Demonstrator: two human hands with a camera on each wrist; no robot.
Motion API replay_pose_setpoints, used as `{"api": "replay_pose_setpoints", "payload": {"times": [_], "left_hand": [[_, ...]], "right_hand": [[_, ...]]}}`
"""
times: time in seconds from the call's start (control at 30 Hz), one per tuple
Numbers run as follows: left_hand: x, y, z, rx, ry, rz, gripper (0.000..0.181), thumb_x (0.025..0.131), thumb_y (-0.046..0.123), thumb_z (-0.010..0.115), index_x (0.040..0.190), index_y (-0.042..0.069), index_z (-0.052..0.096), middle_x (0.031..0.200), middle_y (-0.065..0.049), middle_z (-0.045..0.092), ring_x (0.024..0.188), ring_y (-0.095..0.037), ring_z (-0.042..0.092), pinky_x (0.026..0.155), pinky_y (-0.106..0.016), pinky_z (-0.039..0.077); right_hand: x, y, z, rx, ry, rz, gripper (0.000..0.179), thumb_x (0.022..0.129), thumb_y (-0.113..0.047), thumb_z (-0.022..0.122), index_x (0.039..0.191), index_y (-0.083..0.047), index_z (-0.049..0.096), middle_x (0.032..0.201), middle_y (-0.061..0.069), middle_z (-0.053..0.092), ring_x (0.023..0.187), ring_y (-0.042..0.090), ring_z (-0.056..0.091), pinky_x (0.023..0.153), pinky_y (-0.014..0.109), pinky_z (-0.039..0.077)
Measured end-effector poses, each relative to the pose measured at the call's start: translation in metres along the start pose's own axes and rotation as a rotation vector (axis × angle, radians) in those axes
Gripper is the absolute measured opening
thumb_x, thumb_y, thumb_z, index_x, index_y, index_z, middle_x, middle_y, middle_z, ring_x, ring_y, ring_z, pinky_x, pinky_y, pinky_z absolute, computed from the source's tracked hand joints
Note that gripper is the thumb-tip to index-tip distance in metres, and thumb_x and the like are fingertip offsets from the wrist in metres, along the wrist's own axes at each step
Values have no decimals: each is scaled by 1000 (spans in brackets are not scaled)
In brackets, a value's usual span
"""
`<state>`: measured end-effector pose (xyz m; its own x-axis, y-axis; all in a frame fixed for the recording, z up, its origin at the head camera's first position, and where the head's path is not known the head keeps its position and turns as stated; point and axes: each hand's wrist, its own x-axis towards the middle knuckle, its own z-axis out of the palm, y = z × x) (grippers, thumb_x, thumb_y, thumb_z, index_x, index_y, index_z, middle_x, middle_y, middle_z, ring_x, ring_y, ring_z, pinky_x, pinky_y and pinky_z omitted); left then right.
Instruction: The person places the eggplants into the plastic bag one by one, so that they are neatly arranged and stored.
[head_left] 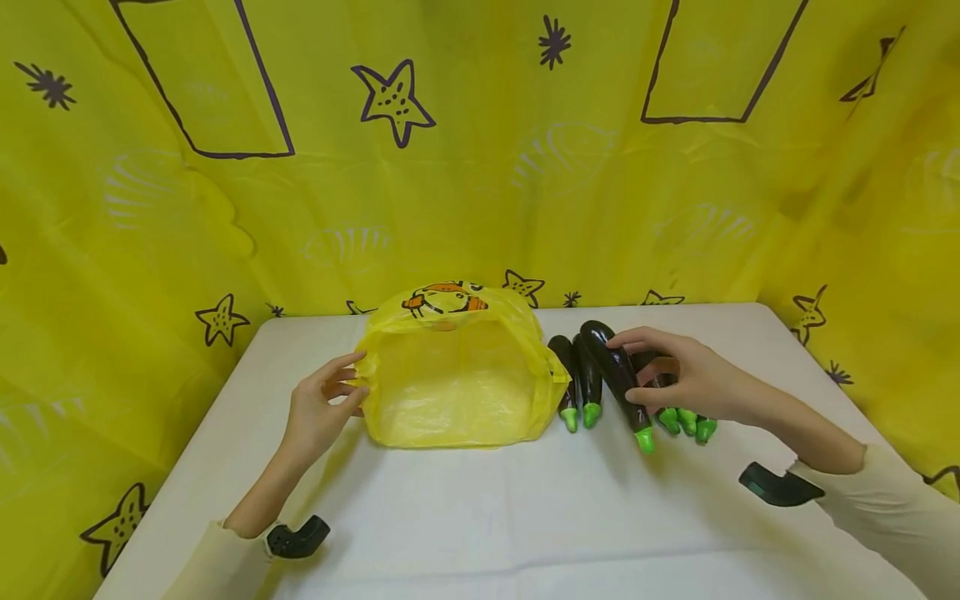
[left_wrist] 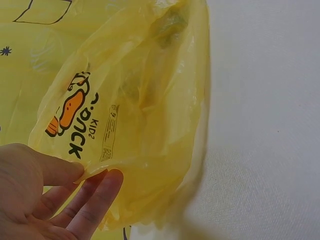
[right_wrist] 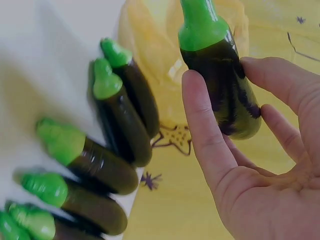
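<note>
- A white table carries everything; its far corners are rounded, its near edge runs out of view, and a long crease crosses the nearer part of its pale covering.
- Toward the far side sits a yellow plastic bag, its wide mouth facing the near edge, its underside resting on the white surface.
- Just right of the bag lie two dark eggplants side by side, green stem ends pointing nearer.
- Farther right lies another cluster of eggplants, bunched together, partly hidden, green ends also toward the near side.
</note>
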<state>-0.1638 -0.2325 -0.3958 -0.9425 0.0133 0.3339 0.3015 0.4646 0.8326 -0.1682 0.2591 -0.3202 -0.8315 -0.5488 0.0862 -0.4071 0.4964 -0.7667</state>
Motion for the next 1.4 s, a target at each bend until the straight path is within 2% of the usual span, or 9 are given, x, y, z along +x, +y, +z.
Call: {"api": "replay_pose_setpoints", "payload": {"times": [0.27,0.53,0.77,0.97,1.23,1.4], "left_hand": [[1,0,1,2,-6,8,53,89,-13,72,139,1,61,114,-23,63,91,-39,73,62,-29,64],[3,-1,2,-18,3,19,52,89,-12,72,137,2,63,111,-22,63,88,-38,73,61,-34,65],[5,-1,3,-23,13,22,52,89,-12,73,137,3,63,111,-22,64,87,-38,73,59,-32,65],[7,-1,3,-26,17,20,52,89,-12,72,137,3,63,114,-23,65,87,-34,73,60,-30,64],[5,0,3,-19,20,15,52,88,-13,72,137,3,63,112,-23,64,86,-37,73,60,-34,65],[2,0,3,-30,15,16,52,89,-13,72,138,3,63,110,-23,63,85,-37,73,61,-40,65]], "right_hand": [[19,-13,17,18,-45,-35,57,91,-10,79,142,-13,55,142,23,53,93,23,70,76,33,62],[41,-20,36,69,-113,-21,55,91,-12,80,141,-17,56,141,22,53,95,24,69,76,36,63],[62,-34,57,100,-156,10,57,90,-10,79,142,-21,56,143,21,52,95,22,71,69,45,64],[82,-42,76,196,-200,11,58,90,-4,77,143,-18,55,145,23,48,92,25,73,70,55,64],[106,-41,103,294,-194,44,58,91,-1,76,143,-15,54,147,25,46,90,25,74,74,54,65],[125,-37,123,351,-180,60,59,90,3,75,143,-10,53,148,28,43,87,26,74,73,49,66]]}}
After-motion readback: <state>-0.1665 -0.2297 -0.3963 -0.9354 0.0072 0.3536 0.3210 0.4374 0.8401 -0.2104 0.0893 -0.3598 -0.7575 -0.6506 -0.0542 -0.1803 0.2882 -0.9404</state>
